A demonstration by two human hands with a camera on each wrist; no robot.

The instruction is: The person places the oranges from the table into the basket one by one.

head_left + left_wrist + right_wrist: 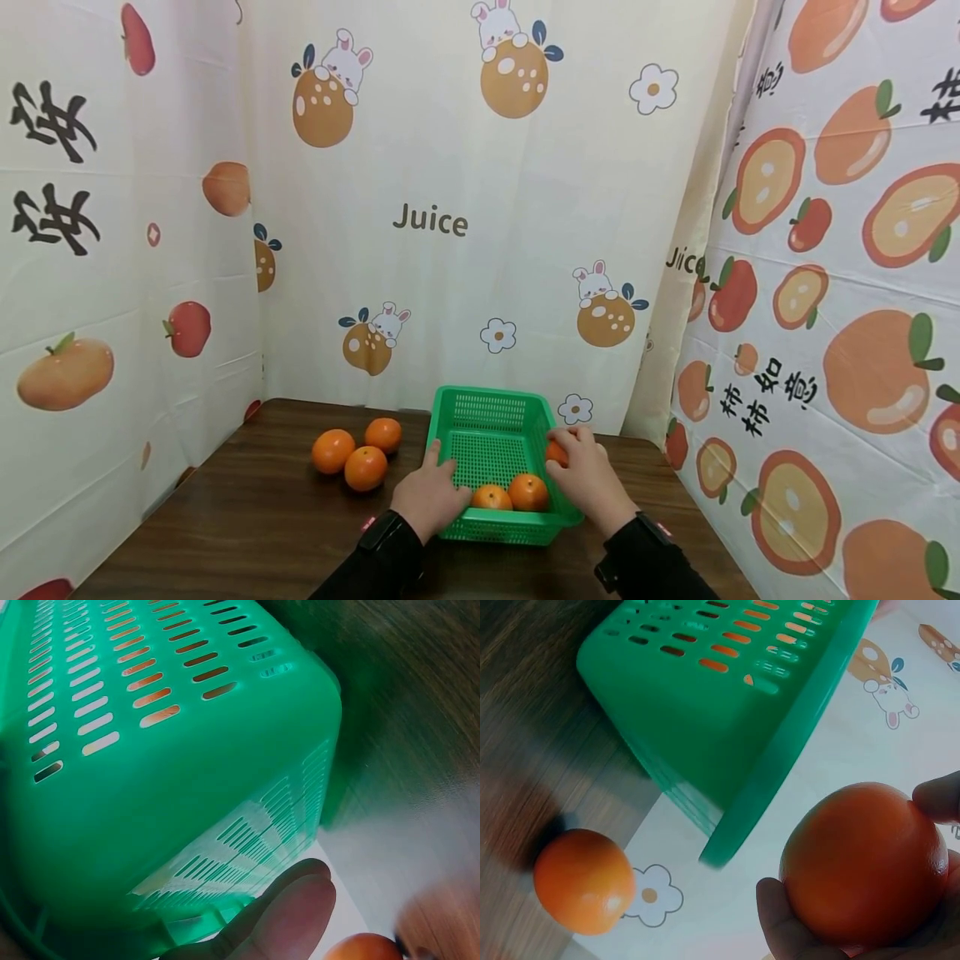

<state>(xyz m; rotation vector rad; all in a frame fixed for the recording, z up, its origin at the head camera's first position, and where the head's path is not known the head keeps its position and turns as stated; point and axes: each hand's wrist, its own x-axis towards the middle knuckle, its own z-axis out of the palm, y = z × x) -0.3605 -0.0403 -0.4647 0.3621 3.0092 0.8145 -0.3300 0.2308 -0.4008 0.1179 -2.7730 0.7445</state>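
Observation:
In the head view, a green plastic basket [491,396] stands on the table with two oranges [528,492] inside, at its near end. My left hand [429,498] grips the basket's left rim, and the left wrist view shows its fingers [296,919] straight along the outer wall. At the right rim, my right hand [588,473] holds an orange [864,866] between thumb and fingers, just outside the basket in the right wrist view. Another orange [584,881] lies on the table beyond the basket's right side, hidden behind the right hand in the head view.
Three oranges [365,468] sit close together left of the basket on the dark wooden table [247,500]. Printed cloth hangs behind the table [450,275] and along both sides.

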